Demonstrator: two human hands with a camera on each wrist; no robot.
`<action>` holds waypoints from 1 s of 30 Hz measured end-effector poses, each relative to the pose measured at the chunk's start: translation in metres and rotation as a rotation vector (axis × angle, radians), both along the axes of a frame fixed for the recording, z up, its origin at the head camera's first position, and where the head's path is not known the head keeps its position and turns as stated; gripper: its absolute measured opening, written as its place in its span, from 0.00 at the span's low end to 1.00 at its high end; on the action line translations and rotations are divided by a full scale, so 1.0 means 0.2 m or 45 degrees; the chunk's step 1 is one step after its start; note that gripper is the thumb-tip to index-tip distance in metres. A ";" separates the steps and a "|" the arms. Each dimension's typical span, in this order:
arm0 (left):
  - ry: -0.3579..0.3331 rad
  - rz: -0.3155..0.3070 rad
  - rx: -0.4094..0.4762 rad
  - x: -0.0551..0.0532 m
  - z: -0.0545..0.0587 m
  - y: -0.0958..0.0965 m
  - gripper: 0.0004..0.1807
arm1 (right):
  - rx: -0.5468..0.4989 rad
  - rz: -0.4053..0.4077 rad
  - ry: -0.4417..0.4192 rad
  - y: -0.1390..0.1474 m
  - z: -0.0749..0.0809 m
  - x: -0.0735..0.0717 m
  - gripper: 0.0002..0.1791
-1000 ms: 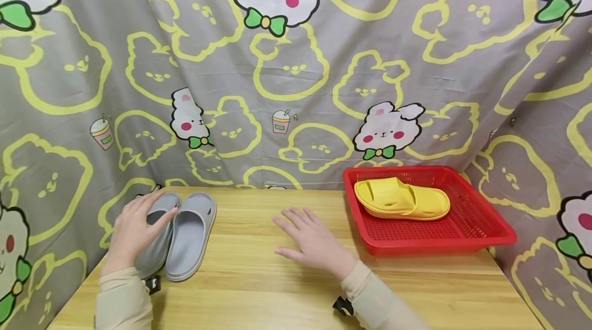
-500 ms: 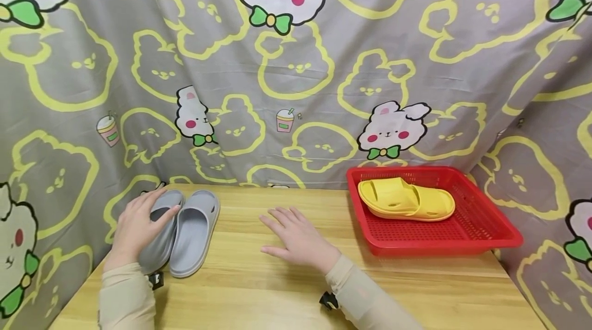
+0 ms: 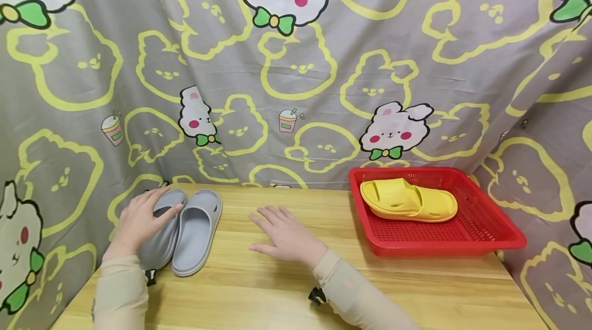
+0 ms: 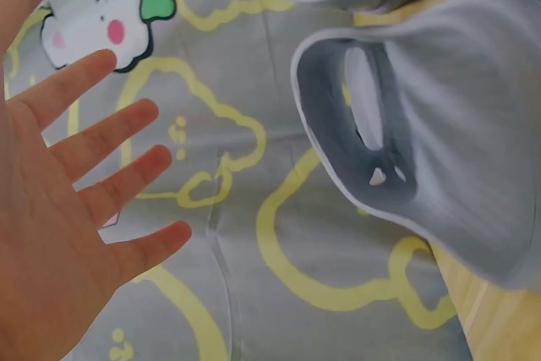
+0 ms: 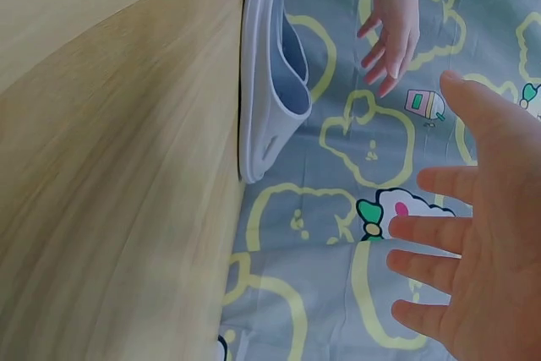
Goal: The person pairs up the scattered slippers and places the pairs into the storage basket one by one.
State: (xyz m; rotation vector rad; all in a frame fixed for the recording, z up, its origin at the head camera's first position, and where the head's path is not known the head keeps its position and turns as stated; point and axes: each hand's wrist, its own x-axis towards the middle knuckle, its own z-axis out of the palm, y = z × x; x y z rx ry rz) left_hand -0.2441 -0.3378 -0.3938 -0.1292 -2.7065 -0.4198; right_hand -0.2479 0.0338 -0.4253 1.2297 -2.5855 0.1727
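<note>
Two grey slippers stand side by side at the table's left, toes to the back. My left hand point(image 3: 139, 224) hovers over the outer slipper point(image 3: 159, 248) and hides part of it. The inner slipper point(image 3: 193, 240) lies beside it, uncovered. In the left wrist view the left hand point(image 4: 76, 175) has spread fingers, apart from the slipper point(image 4: 473, 141). My right hand point(image 3: 289, 235) is held above the middle of the table, right of the slippers. The right wrist view shows this hand point(image 5: 486, 234) with straight, spread fingers and nothing in it.
A red plastic basket point(image 3: 448, 245) stands at the table's back right, with yellow slippers point(image 3: 407, 201) inside, seemingly two pushed together. The wooden table point(image 3: 259, 289) meets a patterned grey curtain point(image 3: 314, 104) at the back and sides.
My right hand has moved left across the table towards the grey slippers. The left hand stays over the outer slipper. The head view has shifted slightly.
</note>
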 end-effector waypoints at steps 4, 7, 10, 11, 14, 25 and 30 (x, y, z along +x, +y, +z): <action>-0.055 0.002 -0.060 -0.02 -0.01 -0.04 0.41 | 0.017 0.011 -0.013 -0.05 0.01 -0.01 0.42; -0.110 0.004 -0.107 -0.04 -0.02 -0.07 0.42 | 0.016 0.010 -0.050 -0.08 0.02 -0.02 0.42; -0.168 -0.001 -0.151 -0.06 -0.03 -0.09 0.44 | 0.019 0.000 -0.085 -0.10 0.03 -0.03 0.42; -0.188 -0.002 -0.164 -0.07 -0.03 -0.10 0.44 | 0.016 0.000 -0.096 -0.11 0.03 -0.03 0.42; -0.222 -0.005 -0.204 -0.09 -0.03 -0.13 0.44 | 0.011 0.006 -0.112 -0.14 0.04 -0.05 0.43; -0.258 -0.061 -0.245 -0.20 0.00 -0.19 0.43 | 0.009 0.000 -0.141 -0.25 0.04 -0.09 0.44; -0.311 -0.073 -0.253 -0.24 0.01 -0.20 0.44 | 0.012 0.002 -0.143 -0.30 0.04 -0.12 0.44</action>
